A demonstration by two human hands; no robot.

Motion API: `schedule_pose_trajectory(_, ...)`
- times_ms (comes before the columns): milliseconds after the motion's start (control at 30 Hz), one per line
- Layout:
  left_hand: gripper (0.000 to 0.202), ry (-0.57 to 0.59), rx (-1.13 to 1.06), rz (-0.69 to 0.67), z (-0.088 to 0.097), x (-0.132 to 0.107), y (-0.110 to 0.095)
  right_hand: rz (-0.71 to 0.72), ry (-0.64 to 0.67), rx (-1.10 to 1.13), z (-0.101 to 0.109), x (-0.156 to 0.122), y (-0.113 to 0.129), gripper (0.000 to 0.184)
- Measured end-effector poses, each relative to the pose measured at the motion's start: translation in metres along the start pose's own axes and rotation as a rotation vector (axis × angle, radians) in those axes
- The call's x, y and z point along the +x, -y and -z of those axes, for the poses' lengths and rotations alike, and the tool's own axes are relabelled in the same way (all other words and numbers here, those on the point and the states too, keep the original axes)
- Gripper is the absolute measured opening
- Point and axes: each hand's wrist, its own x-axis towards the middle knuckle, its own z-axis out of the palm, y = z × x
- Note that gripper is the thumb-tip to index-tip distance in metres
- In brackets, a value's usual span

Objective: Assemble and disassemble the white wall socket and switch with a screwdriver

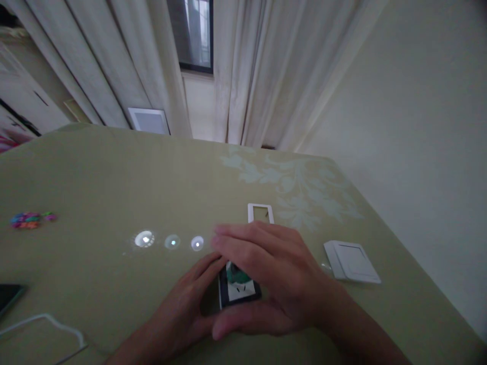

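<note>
A wall socket (pixel 240 291) with a white slotted face and a dark surround lies on the table close in front of me. My left hand (pixel 186 294) is at its left side, fingers along the left edge and upper corner, thumb near the front. Over the socket reaches my right hand (pixel 277 274), fingers stretched to the left and thumb apart, pointing left near the left thumb. Beneath its palm a green object (pixel 236 275) shows on the socket face; most of it is hidden, so its kind is unclear.
A white rectangular frame (pixel 261 207) lies just beyond my right hand. To the right sit white switch plates (pixel 353 261). Small colourful pieces (pixel 28 220) lie far left; a dark flat object (pixel 9 296) and white cable (pixel 45 317) are nearer. The wall (pixel 426 152) borders the table's right.
</note>
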Motion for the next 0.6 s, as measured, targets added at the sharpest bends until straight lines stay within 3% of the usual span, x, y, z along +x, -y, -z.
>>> schedule_pose_trajectory(67, 0.085, 0.051, 0.029, -0.019, 0.001, -0.001, 0.003, -0.038, 0.066, 0.013, 0.000, 0.000, -0.001, 0.038)
schedule_pose_trajectory(167, 0.090, 0.077, 0.061, -0.022, 0.001, -0.002, 0.006, -0.097, -0.051, -0.154, 0.001, -0.001, -0.003, 0.022)
schedule_pose_trajectory(300, 0.088, 0.081, 0.055, -0.030, 0.002, 0.000, 0.006, -0.185, 0.110, -0.001, 0.002, -0.002, -0.005, 0.041)
schedule_pose_trajectory(367, 0.085, 0.082, 0.039, -0.034, 0.003, 0.003, 0.005, -0.179, 0.108, -0.042, 0.000, -0.002, -0.003, 0.036)
schedule_pose_trajectory(433, 0.081, 0.087, 0.039, -0.044, 0.004, 0.005, 0.003, -0.142, 0.009, -0.195, -0.003, -0.003, -0.001, 0.028)
schedule_pose_trajectory(500, 0.080, 0.094, 0.051, -0.051, 0.005, 0.007, 0.003, -0.110, -0.041, -0.309, -0.004, -0.003, 0.002, 0.034)
schedule_pose_trajectory(600, 0.081, 0.113, 0.046, -0.051, 0.007, 0.010, 0.003, -0.151, 0.053, -0.227, 0.000, -0.001, 0.006, 0.023)
